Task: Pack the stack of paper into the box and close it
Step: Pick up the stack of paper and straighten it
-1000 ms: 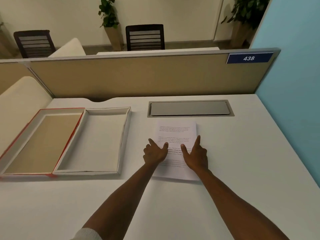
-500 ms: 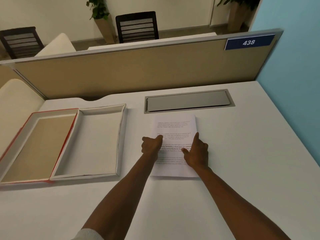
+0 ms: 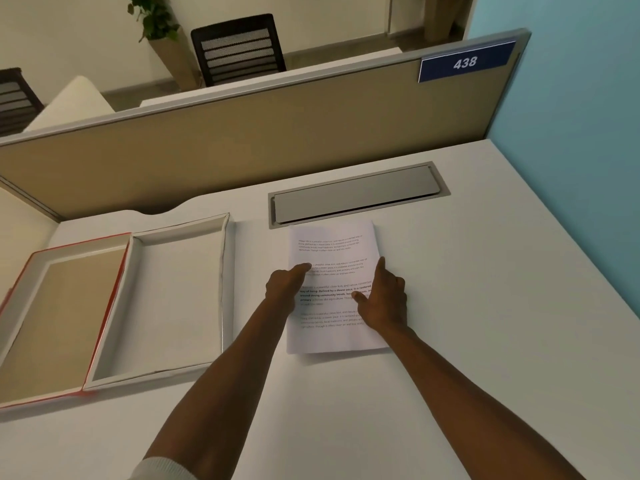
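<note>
A thin stack of white printed paper lies flat on the white desk, just in front of the grey cable hatch. My left hand rests at the stack's left edge, thumb on top of the page. My right hand lies at the right edge, index finger along the side and thumb on the sheet. Neither hand has lifted the paper. To the left stands the open box: a shallow white tray and, joined on its left, the red-edged lid lying open with its brown inside up. Both are empty.
A grey cable hatch is set into the desk behind the paper. A tan partition with a blue "438" sign closes the back; a blue wall runs along the right. Chairs and plants stand beyond.
My hands have slid apart from the middle of the page to its left and right edges. The camera has tilted, so the scene sits at an angle. The paper stays put.
</note>
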